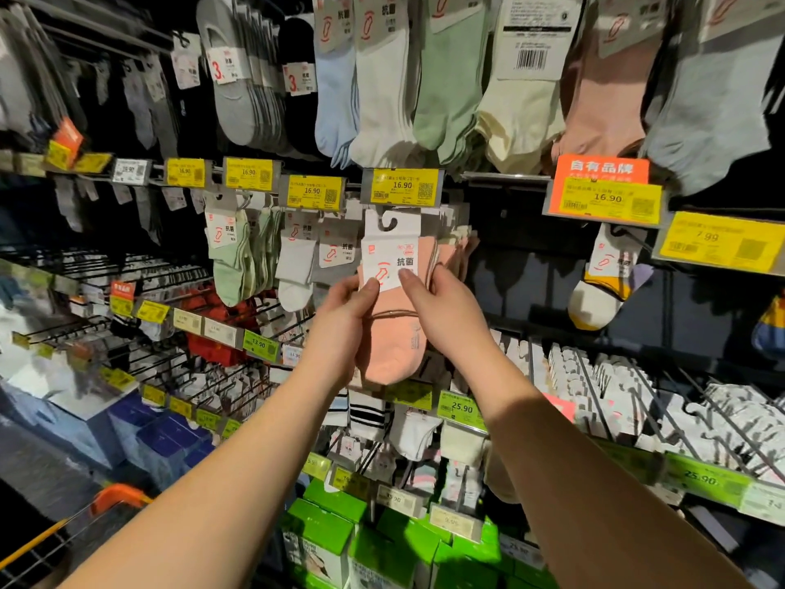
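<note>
Now both hands are up at the rack: the left hand (346,310) and the right hand (441,308) each pinch the pink sock pack (393,333) by its white card label (390,259), holding it just below the yellow price tag (402,187), in front of the other pink pairs.

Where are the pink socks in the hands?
The pink socks are mid head view, between the left hand and right hand, under a yellow 16.90 price tag.

sock card (391,259): 抗菌; yellow tag (403,187): 16.90; green tag (461,408): 25.90
</note>
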Available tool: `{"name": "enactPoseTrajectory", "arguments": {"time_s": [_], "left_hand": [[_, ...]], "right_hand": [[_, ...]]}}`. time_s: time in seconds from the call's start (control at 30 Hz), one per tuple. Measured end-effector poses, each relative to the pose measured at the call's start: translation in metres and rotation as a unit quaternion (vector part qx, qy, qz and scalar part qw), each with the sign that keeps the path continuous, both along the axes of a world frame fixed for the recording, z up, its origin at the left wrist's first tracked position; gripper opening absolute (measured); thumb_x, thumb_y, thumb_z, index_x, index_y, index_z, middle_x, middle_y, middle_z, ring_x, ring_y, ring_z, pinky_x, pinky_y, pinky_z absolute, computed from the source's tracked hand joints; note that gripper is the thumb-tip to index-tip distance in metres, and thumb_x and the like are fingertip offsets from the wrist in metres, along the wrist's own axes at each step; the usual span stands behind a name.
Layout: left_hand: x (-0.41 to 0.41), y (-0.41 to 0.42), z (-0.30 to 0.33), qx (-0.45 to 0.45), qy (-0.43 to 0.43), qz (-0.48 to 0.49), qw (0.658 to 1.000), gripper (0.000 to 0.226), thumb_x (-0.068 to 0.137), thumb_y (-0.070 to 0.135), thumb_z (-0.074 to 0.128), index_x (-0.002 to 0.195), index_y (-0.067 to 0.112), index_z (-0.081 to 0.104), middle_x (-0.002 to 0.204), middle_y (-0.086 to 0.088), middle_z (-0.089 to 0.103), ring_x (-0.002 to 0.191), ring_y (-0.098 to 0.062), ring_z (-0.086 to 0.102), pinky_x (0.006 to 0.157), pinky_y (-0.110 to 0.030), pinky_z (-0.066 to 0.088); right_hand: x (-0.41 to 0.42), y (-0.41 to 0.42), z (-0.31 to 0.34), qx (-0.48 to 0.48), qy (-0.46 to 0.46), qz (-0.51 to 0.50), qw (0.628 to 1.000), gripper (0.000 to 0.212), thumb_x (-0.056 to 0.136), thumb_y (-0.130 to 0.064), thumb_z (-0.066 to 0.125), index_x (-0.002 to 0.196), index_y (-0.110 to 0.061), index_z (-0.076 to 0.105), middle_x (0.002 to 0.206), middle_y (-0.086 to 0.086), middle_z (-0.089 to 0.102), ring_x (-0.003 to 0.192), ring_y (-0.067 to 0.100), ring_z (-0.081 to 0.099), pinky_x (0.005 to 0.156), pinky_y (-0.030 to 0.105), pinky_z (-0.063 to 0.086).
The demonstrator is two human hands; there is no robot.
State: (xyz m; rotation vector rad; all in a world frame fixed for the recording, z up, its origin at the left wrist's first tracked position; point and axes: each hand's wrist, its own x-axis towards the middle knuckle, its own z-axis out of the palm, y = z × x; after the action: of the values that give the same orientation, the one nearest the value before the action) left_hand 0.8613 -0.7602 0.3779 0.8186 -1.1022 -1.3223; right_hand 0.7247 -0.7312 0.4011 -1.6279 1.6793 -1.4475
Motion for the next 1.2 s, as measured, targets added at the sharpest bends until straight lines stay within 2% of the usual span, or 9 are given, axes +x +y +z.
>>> {"name": "enactPoseTrajectory", "arguments": {"time_s": [0.13,0.27,0.33,0.47,0.63,0.8,0.93,1.03,1.2], "left_hand": [[-0.010,-0.011,0.007,-0.024,-0.069,0.054,0.996,0.020,0.094,0.028,0.068,0.105,0.014,0.060,0.093,-0.005,0.073,0.080,-0.019,0.068,0.078,-0.038,0.053],[-0.016,-0.022,0.005,-0.035,-0.130,0.092,0.987,0.024,0.093,0.035,0.067,0.106,0.015,0.064,0.096,-0.002,0.073,0.088,-0.020,0.069,0.078,-0.036,0.052],[-0.018,-0.028,0.003,-0.037,-0.174,0.105,0.979,0.030,0.091,0.041,0.065,0.109,0.017,0.065,0.101,-0.003,0.074,0.094,-0.022,0.069,0.083,-0.039,0.053],[-0.026,-0.038,0.002,-0.054,-0.261,0.138,0.954,0.033,0.097,0.040,0.058,0.117,0.014,0.064,0.107,-0.005,0.071,0.097,-0.024,0.065,0.079,-0.035,0.048],[-0.036,-0.042,0.007,-0.056,-0.331,0.160,0.928,0.038,0.100,0.039,0.054,0.128,0.014,0.061,0.112,-0.003,0.068,0.097,-0.021,0.060,0.078,-0.031,0.043],[-0.040,-0.038,0.005,-0.037,-0.362,0.162,0.917,0.044,0.101,0.044,0.051,0.131,0.014,0.060,0.118,-0.005,0.070,0.098,-0.021,0.063,0.078,-0.031,0.047],[-0.037,-0.024,0.007,-0.007,-0.374,0.169,0.912,0.047,0.102,0.045,0.045,0.132,0.012,0.059,0.117,-0.010,0.069,0.103,-0.027,0.063,0.081,-0.034,0.048],[-0.033,0.003,0.003,-0.007,-0.348,0.215,0.913,0.035,0.102,0.040,0.045,0.117,0.013,0.061,0.106,-0.006,0.066,0.100,-0.027,0.062,0.083,-0.037,0.048],[-0.029,0.070,-0.018,-0.036,-0.341,0.237,0.909,0.018,0.101,0.032,0.047,0.099,0.018,0.059,0.092,-0.002,0.062,0.085,-0.020,0.056,0.068,-0.031,0.034]], "right_hand": [[-0.004,-0.012,0.004,0.001,-0.001,-0.018,1.000,0.036,0.102,-0.043,0.049,0.124,-0.017,0.061,0.118,-0.003,0.067,0.088,0.008,0.054,0.058,0.013,0.034],[-0.011,-0.023,0.003,0.029,0.031,-0.039,0.998,0.043,0.102,-0.048,0.047,0.122,-0.013,0.061,0.116,0.002,0.067,0.089,0.015,0.057,0.065,0.028,0.040],[-0.014,-0.028,0.002,0.045,0.073,-0.056,0.995,0.049,0.101,-0.052,0.044,0.122,-0.011,0.061,0.116,0.005,0.067,0.098,0.023,0.062,0.071,0.031,0.043],[-0.019,-0.035,0.006,0.075,0.186,-0.095,0.975,0.059,0.102,-0.055,0.037,0.124,-0.004,0.058,0.114,0.012,0.066,0.088,0.027,0.055,0.066,0.033,0.041],[-0.026,-0.046,0.006,0.109,0.234,-0.098,0.961,0.064,0.102,-0.056,0.033,0.125,-0.004,0.061,0.113,0.014,0.067,0.091,0.031,0.061,0.063,0.033,0.042],[-0.031,-0.044,0.000,0.135,0.260,-0.074,0.953,0.066,0.102,-0.060,0.029,0.120,-0.008,0.064,0.103,0.010,0.067,0.079,0.026,0.054,0.058,0.031,0.040],[-0.038,-0.028,-0.006,0.137,0.271,-0.051,0.952,0.068,0.097,-0.069,0.031,0.117,-0.013,0.063,0.096,0.005,0.063,0.083,0.027,0.059,0.056,0.030,0.039],[-0.045,-0.002,-0.009,0.127,0.265,-0.040,0.955,0.068,0.097,-0.070,0.029,0.113,-0.011,0.060,0.095,0.005,0.064,0.081,0.027,0.059,0.055,0.030,0.039],[-0.061,0.069,-0.026,0.106,0.226,-0.010,0.968,0.038,0.100,-0.053,0.042,0.100,-0.018,0.057,0.092,0.002,0.064,0.084,0.026,0.058,0.071,0.035,0.048]]}}
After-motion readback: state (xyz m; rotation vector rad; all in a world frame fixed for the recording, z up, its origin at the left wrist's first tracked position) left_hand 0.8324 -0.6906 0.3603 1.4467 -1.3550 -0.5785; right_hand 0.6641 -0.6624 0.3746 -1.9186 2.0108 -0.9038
